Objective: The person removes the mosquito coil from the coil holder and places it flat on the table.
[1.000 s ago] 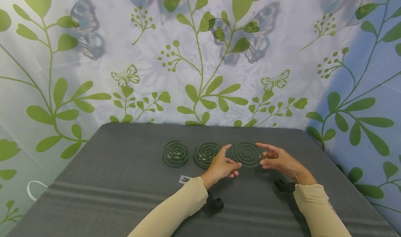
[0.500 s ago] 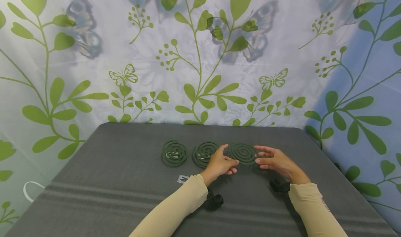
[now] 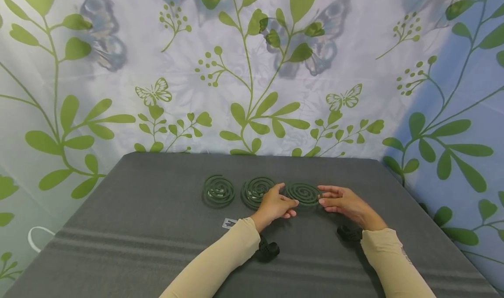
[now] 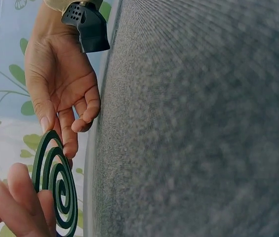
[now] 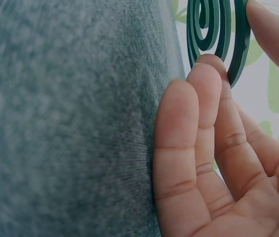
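Between my two hands a dark green mosquito coil [image 3: 303, 194] is held a little above the table. My left hand [image 3: 274, 204] holds its left edge with thumb and fingers, and my right hand [image 3: 348, 203] pinches the right edge. The left wrist view shows the coil [image 4: 62, 192] nearly edge-on, gripped from opposite sides. In the right wrist view the thumb and fingers [image 5: 176, 118] meet the coil's rim. A second coil [image 3: 252, 197] lies just left of it, partly hidden by my left hand. Farther left is a third coil [image 3: 218, 192].
Small pale, shiny pieces show through the two lying coils. A flat silvery metal piece with a cut-out [image 3: 229, 222] lies by my left sleeve. Grey cloth covers the table [image 3: 157, 193]. Behind it hangs a leaf-and-butterfly curtain [image 3: 177, 70]. A black device [image 3: 269, 249] sits at each wrist.
The held coil has tilted flatter, so it looks like a narrower oval now. My right hand has come slightly left and down with it. Both hands keep their hold.
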A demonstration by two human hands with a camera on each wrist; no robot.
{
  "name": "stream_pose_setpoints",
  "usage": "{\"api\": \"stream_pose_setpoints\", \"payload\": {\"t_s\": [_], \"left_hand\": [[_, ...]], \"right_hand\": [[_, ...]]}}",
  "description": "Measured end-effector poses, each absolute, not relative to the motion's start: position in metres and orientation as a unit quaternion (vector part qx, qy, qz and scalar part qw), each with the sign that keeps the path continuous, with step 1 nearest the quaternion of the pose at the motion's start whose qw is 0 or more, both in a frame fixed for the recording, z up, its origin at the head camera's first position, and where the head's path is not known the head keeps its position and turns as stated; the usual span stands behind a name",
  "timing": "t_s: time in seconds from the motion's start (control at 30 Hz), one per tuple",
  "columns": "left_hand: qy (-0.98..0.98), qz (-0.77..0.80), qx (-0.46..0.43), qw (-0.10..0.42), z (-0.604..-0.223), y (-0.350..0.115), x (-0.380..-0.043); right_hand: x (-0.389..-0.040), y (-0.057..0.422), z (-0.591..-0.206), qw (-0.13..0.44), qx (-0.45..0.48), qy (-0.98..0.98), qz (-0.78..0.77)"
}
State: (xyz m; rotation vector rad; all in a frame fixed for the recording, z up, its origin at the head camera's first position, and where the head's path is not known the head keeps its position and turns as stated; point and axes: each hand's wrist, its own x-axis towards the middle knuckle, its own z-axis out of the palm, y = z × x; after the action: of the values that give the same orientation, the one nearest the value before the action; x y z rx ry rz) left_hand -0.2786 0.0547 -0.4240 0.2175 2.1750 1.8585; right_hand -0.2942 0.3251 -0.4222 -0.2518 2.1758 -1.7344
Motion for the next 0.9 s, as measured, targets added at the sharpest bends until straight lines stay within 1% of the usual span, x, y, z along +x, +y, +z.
{"api": "stream_pose_setpoints", "payload": {"t_s": [0.3, 0.63, 0.9], "left_hand": [[0.747, 0.645, 0.064, 0.148, -0.4203, 0.0539, -0.2767], [0.746, 0.646, 0.055, 0.154, -0.4203, 0.0547, -0.2754], [0.754, 0.629, 0.064, 0.177, -0.4222, 0.0552, -0.2765]], "right_hand": [[-0.2952, 0.3258, -0.4212, 0.179, -0.088, 0.757, -0.622], [-0.2958, 0.3241, -0.4239, 0.172, -0.069, 0.786, -0.589], [-0.2967, 0.3255, -0.4266, 0.166, -0.065, 0.784, -0.594]]}}
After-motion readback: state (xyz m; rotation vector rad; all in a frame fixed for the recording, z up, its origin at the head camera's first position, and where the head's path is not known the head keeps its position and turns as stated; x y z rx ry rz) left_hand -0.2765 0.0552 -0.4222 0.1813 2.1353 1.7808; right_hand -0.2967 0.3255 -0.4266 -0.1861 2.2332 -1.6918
